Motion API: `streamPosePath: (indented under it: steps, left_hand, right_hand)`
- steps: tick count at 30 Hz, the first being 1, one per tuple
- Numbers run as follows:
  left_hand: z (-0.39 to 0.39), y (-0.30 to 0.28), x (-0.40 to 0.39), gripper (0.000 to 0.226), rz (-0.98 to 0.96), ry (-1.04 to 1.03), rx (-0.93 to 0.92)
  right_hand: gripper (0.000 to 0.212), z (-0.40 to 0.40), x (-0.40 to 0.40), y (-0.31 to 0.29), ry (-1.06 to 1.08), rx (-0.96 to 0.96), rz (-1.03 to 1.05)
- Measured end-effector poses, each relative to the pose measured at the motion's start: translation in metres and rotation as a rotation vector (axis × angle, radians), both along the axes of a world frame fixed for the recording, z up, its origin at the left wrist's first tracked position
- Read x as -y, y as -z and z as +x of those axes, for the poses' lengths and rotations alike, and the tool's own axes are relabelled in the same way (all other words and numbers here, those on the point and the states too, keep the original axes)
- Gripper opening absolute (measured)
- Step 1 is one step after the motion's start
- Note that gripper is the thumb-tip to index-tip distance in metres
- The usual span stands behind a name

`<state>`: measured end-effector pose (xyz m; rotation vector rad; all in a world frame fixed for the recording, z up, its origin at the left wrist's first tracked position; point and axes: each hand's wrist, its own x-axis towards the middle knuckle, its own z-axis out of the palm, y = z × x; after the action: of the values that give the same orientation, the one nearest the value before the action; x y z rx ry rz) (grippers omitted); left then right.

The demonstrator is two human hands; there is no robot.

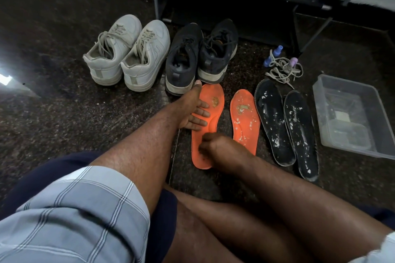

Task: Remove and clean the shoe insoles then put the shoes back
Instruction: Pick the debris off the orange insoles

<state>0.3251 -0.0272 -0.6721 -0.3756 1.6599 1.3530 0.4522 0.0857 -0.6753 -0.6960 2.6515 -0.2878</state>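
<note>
The person sits on a dark speckled floor [64, 113] with four insoles laid out ahead. The left hand [193, 111] lies flat on the upper half of the left orange insole [210, 113], its fingers [201, 113] straight and slightly spread across the orange surface, the thumb reaching up toward the toe end, near the heel of a black shoe. The right hand [215, 147] sits over the lower part of the same insole, its fingers curled in toward the surface; whether they pinch something small or only rub at it cannot be told. This insole shows a brownish patch near its toe end, beyond the left hand's fingertips. Just beside it to the right lies the second orange insole [244, 121], flecked with white, untouched by either hand. Farther right, two black insoles [286, 126] lie side by side, also spotted white. Behind the insoles stand the black shoes [201, 55] and, to their left, the white shoes [126, 53]. A tangle of laces [284, 69] lies near the black insoles, and a clear plastic tub [324, 92] stands at the far right.
</note>
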Motion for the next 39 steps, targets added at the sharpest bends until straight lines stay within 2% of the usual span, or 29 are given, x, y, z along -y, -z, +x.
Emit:
streamPosePath:
  steps: [3, 7, 12, 17, 20, 22, 25, 27, 30, 33, 37, 39]
  left_hand:
    - [0.001, 0.0, 0.0, 0.094, -0.004, 0.0, -0.001]
    - [0.001, -0.001, 0.001, 0.094, 0.0, -0.003, -0.001]
    - [0.001, 0.0, 0.0, 0.092, -0.002, -0.004, -0.003]
    - [0.001, 0.0, 0.0, 0.091, 0.0, -0.001, -0.006]
    - [0.001, 0.0, 0.001, 0.09, -0.002, -0.005, -0.006]
    - [0.001, 0.0, 0.001, 0.091, -0.006, -0.007, -0.005]
    - [0.001, 0.0, 0.001, 0.092, -0.002, -0.008, -0.004]
    - [0.0, 0.0, 0.001, 0.091, -0.004, -0.009, -0.004]
    - [0.001, 0.0, 0.0, 0.091, 0.001, -0.014, -0.003]
    - [0.001, 0.001, 0.0, 0.092, -0.002, -0.016, -0.002]
    - [0.001, 0.0, 0.0, 0.091, -0.008, -0.014, -0.01]
    - [0.001, 0.0, -0.001, 0.09, -0.011, -0.017, -0.009]
  right_hand:
    - [0.011, -0.003, 0.001, 0.002, 0.022, -0.019, 0.014]
    - [0.017, 0.016, 0.006, -0.005, -0.06, 0.14, 0.005]
    - [0.019, -0.001, -0.005, 0.0, 0.082, 0.019, 0.014]
    - [0.019, 0.018, 0.007, -0.002, -0.023, 0.139, 0.025]
    - [0.017, 0.008, 0.006, 0.003, 0.027, 0.072, -0.036]
    - [0.013, 0.009, 0.01, 0.002, -0.022, 0.05, -0.024]
    - [0.013, 0.017, 0.014, -0.001, -0.109, 0.142, 0.017]
    - [0.016, 0.014, 0.007, -0.002, -0.077, 0.189, 0.032]
    - [0.016, -0.003, -0.006, 0.002, 0.096, 0.099, 0.006]
    - [0.016, -0.008, -0.008, 0.004, 0.124, -0.016, 0.042]
    - [0.014, 0.009, 0.004, 0.001, -0.036, 0.158, 0.048]
    - [0.018, 0.005, 0.001, -0.001, -0.017, 0.196, 0.013]
